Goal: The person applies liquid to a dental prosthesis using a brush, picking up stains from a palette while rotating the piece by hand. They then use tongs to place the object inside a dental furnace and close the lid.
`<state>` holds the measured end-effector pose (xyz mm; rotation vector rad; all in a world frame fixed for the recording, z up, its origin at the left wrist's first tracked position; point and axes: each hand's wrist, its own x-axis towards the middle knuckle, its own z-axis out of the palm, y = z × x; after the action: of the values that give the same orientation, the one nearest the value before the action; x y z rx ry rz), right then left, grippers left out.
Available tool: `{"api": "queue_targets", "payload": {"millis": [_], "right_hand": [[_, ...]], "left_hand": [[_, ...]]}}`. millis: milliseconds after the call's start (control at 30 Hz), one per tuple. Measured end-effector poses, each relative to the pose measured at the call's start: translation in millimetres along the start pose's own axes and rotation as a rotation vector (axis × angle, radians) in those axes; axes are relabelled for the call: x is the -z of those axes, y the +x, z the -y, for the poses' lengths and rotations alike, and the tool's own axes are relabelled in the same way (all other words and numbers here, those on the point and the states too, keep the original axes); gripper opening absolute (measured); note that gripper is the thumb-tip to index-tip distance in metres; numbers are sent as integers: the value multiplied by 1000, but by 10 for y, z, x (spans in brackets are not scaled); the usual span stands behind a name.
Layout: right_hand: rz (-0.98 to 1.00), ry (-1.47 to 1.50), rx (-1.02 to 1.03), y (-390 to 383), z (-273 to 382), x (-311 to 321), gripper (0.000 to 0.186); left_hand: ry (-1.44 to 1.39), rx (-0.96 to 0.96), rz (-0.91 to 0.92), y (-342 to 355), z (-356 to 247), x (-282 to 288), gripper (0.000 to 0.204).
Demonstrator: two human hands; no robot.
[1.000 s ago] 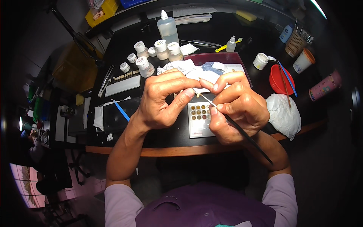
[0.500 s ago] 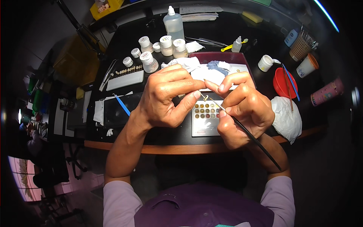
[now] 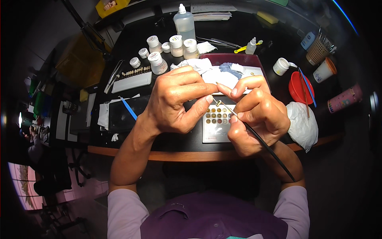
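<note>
Seen from my remote post through the head camera, a person bends over a black workbench [image 3: 135, 140], both bare hands meeting near its front edge. The left hand [image 3: 173, 101], at 9 o'clock from a small pale piece [image 3: 218, 103], has its thumb and forefinger nearly closed beside it; whether they pinch the piece directly or by a thin stem, I cannot tell. The right hand [image 3: 260, 113], at 3 to 4 o'clock, has its fingers curled and its thumb pressed in on a dark-handled brush [image 3: 264, 142], whose tip is at the piece. The forefingers touch just above. I see a white palette [image 3: 215, 134] with rows of small colour wells at 6 o'clock, lidded jars [image 3: 157, 63] at 10, a clear bottle [image 3: 184, 28] at 11, a maroon tray [image 3: 249, 60] at 1 and a red bowl [image 3: 296, 87] near 3.
</note>
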<state>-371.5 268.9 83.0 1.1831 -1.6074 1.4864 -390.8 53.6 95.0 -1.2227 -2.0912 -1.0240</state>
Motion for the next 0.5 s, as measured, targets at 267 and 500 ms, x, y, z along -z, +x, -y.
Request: {"api": "queue_targets", "payload": {"millis": [267,500], "right_hand": [[2,16,-3,-22,-23,-2,23],[21,-1,-1,1,3,-2,23]], "left_hand": [[-6,-1,-8,9,-2,-10,29],[-6,-20,-20,2,8,-13,29]]}}
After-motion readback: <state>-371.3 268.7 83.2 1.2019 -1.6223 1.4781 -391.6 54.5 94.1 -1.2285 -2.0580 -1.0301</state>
